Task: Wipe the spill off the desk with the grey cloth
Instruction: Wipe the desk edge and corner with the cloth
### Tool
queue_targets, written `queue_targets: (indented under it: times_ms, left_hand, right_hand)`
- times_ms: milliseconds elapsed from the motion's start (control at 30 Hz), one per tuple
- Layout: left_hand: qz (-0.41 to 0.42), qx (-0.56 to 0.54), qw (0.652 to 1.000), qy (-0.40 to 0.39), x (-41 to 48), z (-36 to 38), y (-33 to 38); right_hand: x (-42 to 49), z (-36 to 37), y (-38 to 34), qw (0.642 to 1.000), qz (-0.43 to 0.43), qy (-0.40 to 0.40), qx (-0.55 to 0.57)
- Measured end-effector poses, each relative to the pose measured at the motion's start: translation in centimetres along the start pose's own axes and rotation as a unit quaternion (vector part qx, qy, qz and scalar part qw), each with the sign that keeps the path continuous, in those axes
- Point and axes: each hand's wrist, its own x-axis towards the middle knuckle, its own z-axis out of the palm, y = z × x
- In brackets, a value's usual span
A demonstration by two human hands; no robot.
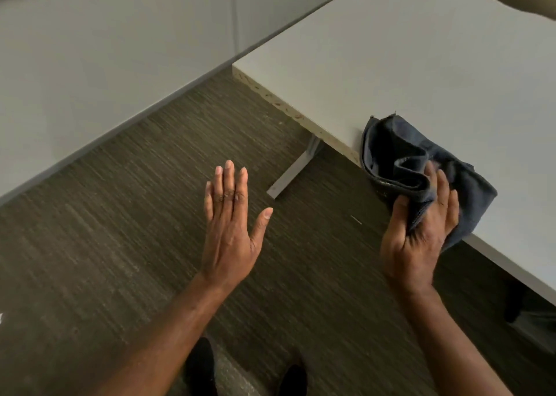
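The grey cloth (400, 158) is bunched at the near edge of the white desk (421, 64), partly hanging over the edge. My right hand (421, 230) grips its lower part from below the desk edge, fingers curled into the folds. My left hand (231, 218) hovers flat over the carpet to the left of the desk, fingers straight and thumb spread, holding nothing. No spill shows on the visible desk surface.
The desk's left end shows a raw chipboard edge (285, 104), with a grey metal leg foot (291, 170) beneath. Dark striped carpet (120, 230) covers the floor. A pale wall (105, 49) runs along the left. My black shoes (201, 365) stand at the bottom.
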Motion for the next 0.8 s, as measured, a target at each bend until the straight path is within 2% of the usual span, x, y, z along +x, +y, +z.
queue_targets:
  times_ms: [267,367,533,800]
  left_hand:
    - [0.01,-0.026,0.999,0.018,0.8,2.7,-1.0]
    - [0.022,-0.026,0.999,0.025,1.1,3.4,-1.3]
    - [0.036,-0.025,0.998,0.034,2.0,4.0,-1.9]
    - [0.092,-0.003,0.994,0.054,6.1,5.0,-2.2]
  right_hand:
    - [-1.0,1.4,4.0,0.981,-0.161,0.017,-0.104]
    - [-1.0,1.7,5.0,0.972,-0.197,0.021,-0.125]
    - [-1.1,1.8,6.0,0.962,-0.225,0.011,-0.154]
    - [-1.3,2.1,5.9,0.961,-0.209,0.003,-0.182]
